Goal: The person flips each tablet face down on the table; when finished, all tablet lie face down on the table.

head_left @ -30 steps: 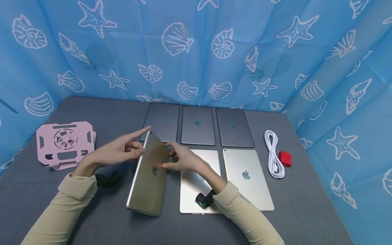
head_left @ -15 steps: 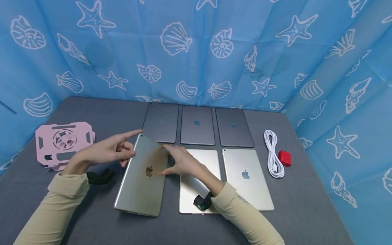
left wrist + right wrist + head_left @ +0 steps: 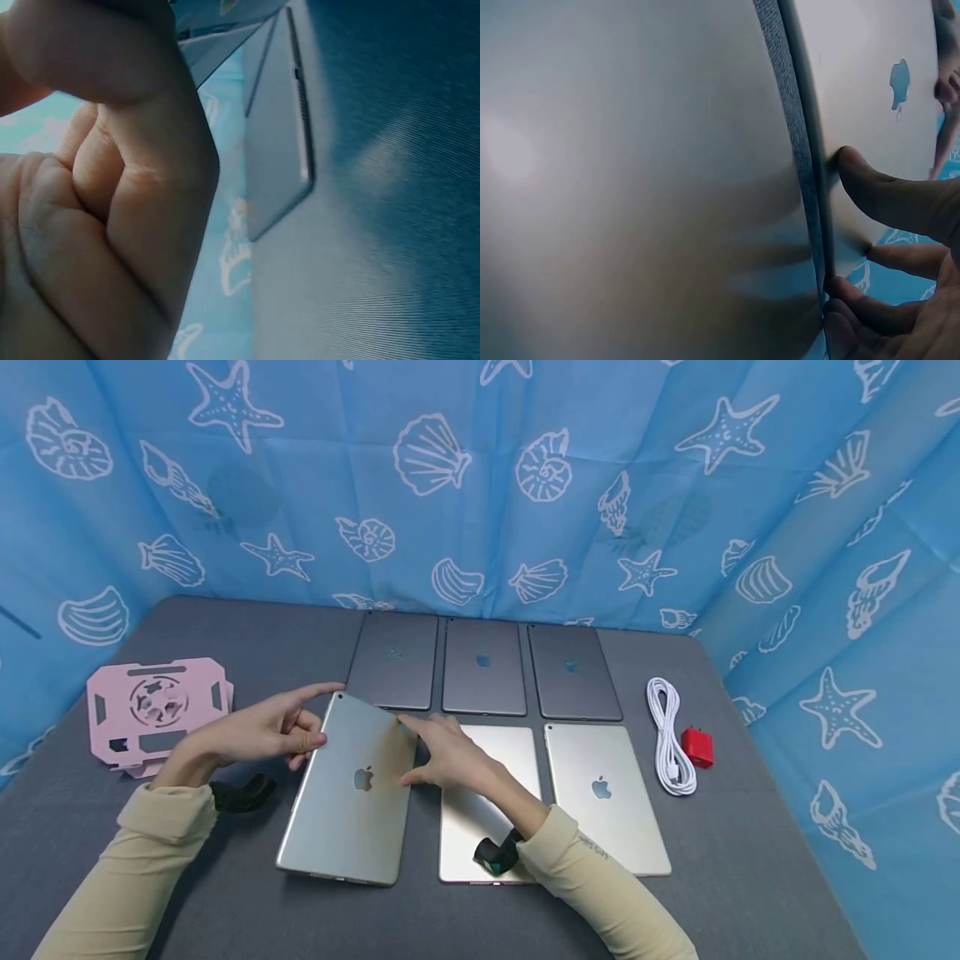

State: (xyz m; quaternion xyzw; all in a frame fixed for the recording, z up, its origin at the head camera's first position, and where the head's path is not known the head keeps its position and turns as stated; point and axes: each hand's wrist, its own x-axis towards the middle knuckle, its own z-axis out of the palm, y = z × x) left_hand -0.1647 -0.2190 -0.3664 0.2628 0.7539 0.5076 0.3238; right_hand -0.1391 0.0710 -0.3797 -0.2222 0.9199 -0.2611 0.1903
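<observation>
A silver tablet (image 3: 341,827) with an apple logo on its back is held tilted, its far end raised over the left part of the table. My left hand (image 3: 258,727) pinches its left edge, the index finger stretched along the top corner and the other fingers curled. On the opposite side my right hand (image 3: 450,756) grips the right edge. In the right wrist view the right thumb (image 3: 885,187) presses the back of this tablet, with fingertips at its edge. The screen side faces away and is hidden. Under my right wrist lies another silver tablet (image 3: 510,743).
A further silver tablet (image 3: 611,810) lies to the right. Behind are three dark grey tablets (image 3: 483,685) in a row. A pink folding stand (image 3: 161,714) is at the left, a coiled white cable (image 3: 667,739) and red charger (image 3: 697,747) at the right. A blue curtain (image 3: 480,485) borders the table.
The silver tablet in my hands has turned and leaned down to the left, so its back now faces up more. My left hand moved left and slightly lower with it.
</observation>
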